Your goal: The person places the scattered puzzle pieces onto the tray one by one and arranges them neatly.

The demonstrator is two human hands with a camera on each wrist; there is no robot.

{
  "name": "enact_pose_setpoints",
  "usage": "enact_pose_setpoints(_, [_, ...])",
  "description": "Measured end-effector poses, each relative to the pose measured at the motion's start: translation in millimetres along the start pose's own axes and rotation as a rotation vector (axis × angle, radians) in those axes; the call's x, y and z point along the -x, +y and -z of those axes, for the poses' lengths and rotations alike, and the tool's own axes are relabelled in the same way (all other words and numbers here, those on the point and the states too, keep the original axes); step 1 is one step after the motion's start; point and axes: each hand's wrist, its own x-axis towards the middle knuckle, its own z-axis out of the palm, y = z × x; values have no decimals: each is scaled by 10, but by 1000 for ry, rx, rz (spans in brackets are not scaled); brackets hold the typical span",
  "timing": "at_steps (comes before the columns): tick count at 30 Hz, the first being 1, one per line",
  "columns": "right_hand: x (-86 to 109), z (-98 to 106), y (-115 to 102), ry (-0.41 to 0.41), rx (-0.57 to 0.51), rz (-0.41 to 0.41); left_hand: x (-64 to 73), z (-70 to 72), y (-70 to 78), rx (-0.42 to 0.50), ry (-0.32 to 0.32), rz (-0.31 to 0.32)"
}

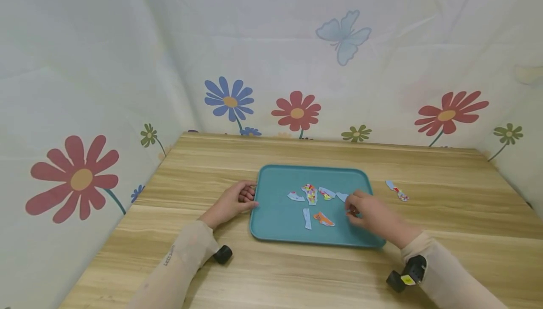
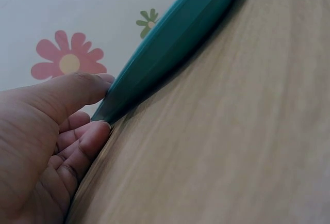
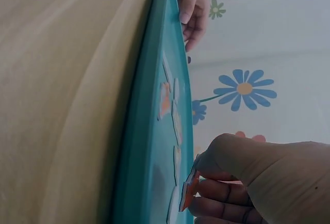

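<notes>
A teal tray (image 1: 275, 179) lies on the wooden table. At its left edge is my left hand (image 1: 231, 204), thumb on the rim and curled fingers against the outer side; the left wrist view shows this grip close up. My right hand (image 1: 373, 214), over the tray's right part, pinches a flat irregular piece (image 3: 190, 190) with orange on it between thumb and fingers. Several other flat, jagged-edged picture pieces lie on the tray: a multicoloured piece (image 1: 311, 195), an orange piece (image 1: 324, 219), a narrow pale blue strip (image 1: 307, 219) and a pale blue piece (image 1: 341, 196) by my right fingers.
Outside the tray, to its right, a pale blue and multicoloured piece (image 1: 397, 191) lies on the table (image 1: 458, 196). Behind the table hangs a white cloth (image 1: 263, 40) printed with flowers and a butterfly. Each wrist carries a small black camera.
</notes>
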Motion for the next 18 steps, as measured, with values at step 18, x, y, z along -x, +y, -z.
enact_pose_setpoints(18, [-70,-183,-93,-28,9,61,16,2,30,9,-1,-2])
